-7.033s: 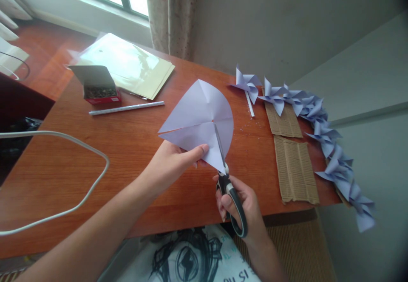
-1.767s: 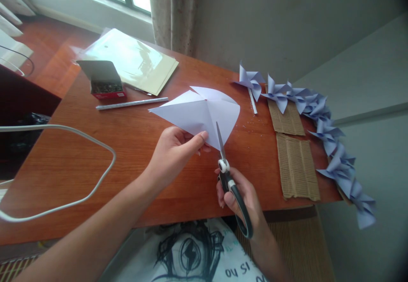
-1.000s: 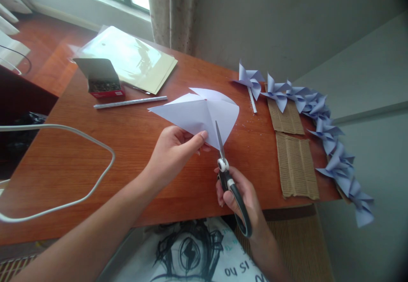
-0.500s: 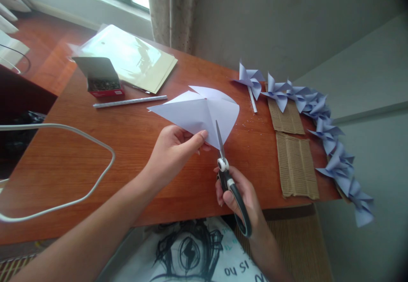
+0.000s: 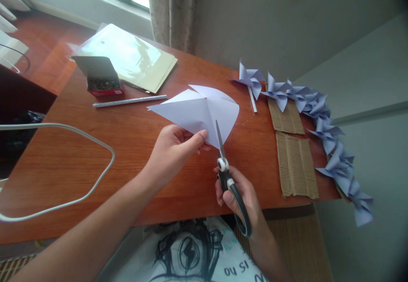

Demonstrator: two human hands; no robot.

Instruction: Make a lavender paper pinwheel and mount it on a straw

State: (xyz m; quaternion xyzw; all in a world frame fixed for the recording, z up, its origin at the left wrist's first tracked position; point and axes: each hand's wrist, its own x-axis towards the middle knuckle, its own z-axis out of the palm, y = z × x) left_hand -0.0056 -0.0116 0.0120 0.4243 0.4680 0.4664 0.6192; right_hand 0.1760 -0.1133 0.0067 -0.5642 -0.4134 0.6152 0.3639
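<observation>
My left hand pinches the near edge of the pale lilac paper sheet, thumb on top, fingers underneath, clamped on it. Sheet is lifted off the worktop, creased, with a slit already showing at the far side near the centre. My right hand grips the scissors by the black handles, fingers closed through the loops. Blades are together or nearly so, tip pointing up and away, reaching into the sheet's near right part just right of my left thumb. Scissors sit over the near edge of the worktop, slightly tilted left.

Far left on the worktop: open red box with dark small items inside, lid flap up. Behind it a stack of cream sheets under clear plastic sleeve. A thin white stick lies between the box and the held sheet. Right side: two corrugated cardboard pieces lying one behind the other, and a row of finished lilac pinwheels curving along the right edge, the leftmost one with a white stick. White cable loops across the left of the worktop. Curtain and window at the back. Printed fabric shows below the worktop's near edge.
</observation>
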